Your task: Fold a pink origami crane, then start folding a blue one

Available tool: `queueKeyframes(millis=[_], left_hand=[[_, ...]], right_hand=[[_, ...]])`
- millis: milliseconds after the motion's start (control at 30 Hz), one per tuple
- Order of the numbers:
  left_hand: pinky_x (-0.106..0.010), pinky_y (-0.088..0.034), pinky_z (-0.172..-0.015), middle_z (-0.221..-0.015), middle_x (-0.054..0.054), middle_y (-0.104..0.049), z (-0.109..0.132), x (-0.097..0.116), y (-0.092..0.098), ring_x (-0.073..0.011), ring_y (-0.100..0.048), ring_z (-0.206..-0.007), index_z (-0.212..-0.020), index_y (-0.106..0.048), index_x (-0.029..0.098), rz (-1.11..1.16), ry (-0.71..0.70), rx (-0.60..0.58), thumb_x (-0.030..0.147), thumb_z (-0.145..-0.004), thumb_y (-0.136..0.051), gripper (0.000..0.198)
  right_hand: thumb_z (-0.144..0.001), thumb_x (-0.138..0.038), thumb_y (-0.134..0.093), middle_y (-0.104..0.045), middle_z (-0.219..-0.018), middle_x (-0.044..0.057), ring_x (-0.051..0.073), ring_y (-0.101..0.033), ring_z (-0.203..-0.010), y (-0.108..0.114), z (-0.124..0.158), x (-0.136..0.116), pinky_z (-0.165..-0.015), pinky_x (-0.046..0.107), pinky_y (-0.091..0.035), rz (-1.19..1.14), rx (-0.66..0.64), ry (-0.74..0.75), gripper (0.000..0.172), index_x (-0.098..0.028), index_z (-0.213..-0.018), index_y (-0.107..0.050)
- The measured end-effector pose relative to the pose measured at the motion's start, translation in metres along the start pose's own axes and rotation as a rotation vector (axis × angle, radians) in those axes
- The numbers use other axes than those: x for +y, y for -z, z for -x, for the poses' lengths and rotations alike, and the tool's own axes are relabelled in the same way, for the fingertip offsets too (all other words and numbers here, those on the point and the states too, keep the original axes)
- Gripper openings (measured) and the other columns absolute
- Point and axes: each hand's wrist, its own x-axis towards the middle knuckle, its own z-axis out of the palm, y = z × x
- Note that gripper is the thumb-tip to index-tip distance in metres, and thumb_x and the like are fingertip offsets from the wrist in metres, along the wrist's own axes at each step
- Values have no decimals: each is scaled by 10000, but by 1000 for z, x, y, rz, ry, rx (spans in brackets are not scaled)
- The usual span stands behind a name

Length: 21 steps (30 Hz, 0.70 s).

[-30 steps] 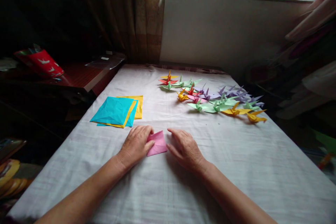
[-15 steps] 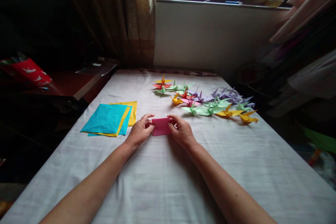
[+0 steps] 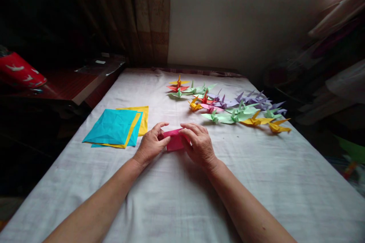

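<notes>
Pink paper (image 3: 174,144): folded, between our two hands, over the near-middle of the white cloth (image 3: 182,205). Biggest to smallest on that cloth: we've got a spread of cranes (image 3: 242,111) beyond and right of our hands, green, purple, yellow, red, pink. Then overlapping blue and yellow sheets (image 3: 112,127), near our left hand (image 3: 152,142). That hand pinches the paper's left end, thumb on near face. Our right hand (image 3: 201,146) curls over the right end; can't tell if it's pinching.
</notes>
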Motion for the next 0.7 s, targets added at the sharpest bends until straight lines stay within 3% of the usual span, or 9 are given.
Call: queueKeyframes(millis=[100, 267, 400, 500, 567, 700], left_hand=[[-203, -400, -539, -621, 69, -519, 0, -1, 2, -104, -513, -558, -1156, -635, 181, 82, 11, -4, 393, -727, -726, 487], [-204, -419, -513, -676, 40, -576, -1, -9, 5, -102, -524, -547, -1254, -551, 152, 210, 27, -68, 475, -807, -639, 559], [-270, -544, -709, -1008, -55, -670, 0, -13, 6, -160, -653, -834, -1280, -551, 185, -51, -104, 92, 347, -826, -607, 485], [-365, -542, -894, -1251, -98, -624, 10, -11, 13, -226, -612, -1125, -1200, -624, 204, -317, -303, 157, 276, -853, -583, 357], [-412, -486, -1002, -1208, -88, -665, 21, -8, 21, -225, -608, -1149, -1111, -674, 212, -440, -460, 110, 222, -901, -532, 253], [-397, -463, -1001, -1129, -37, -737, 46, -8, 35, -201, -633, -1125, -1079, -697, 243, -572, -669, -197, 139, -930, -487, 277]], right_hand=[[-965, -240, -536, -730, -1061, 64, 218, -619, -1017, 3, 1, -1, -896, 361, -442, -6, 31, 7, 153, -224, -888, -668], [-956, -216, -521, -673, -1214, 124, 253, -597, -1100, 17, 1, -5, -938, 404, -456, 32, 84, 16, 170, -207, -836, -641], [-966, -189, -501, -722, -1125, 89, 228, -629, -1064, 32, 7, -15, -918, 378, -475, -38, -7, 107, 145, -209, -894, -625], [-962, -158, -488, -746, -1044, 60, 202, -654, -993, 40, 19, -24, -914, 358, -473, -85, -111, 192, 140, -205, -927, -616], [-951, -135, -487, -746, -974, 54, 188, -654, -930, 42, 28, -28, -885, 339, -473, -95, -138, 223, 138, -193, -923, -609], [-970, -131, -441, -721, -859, 44, 178, -627, -849, 44, 44, -33, -817, 318, -461, -81, -158, 229, 182, -181, -950, -614]])
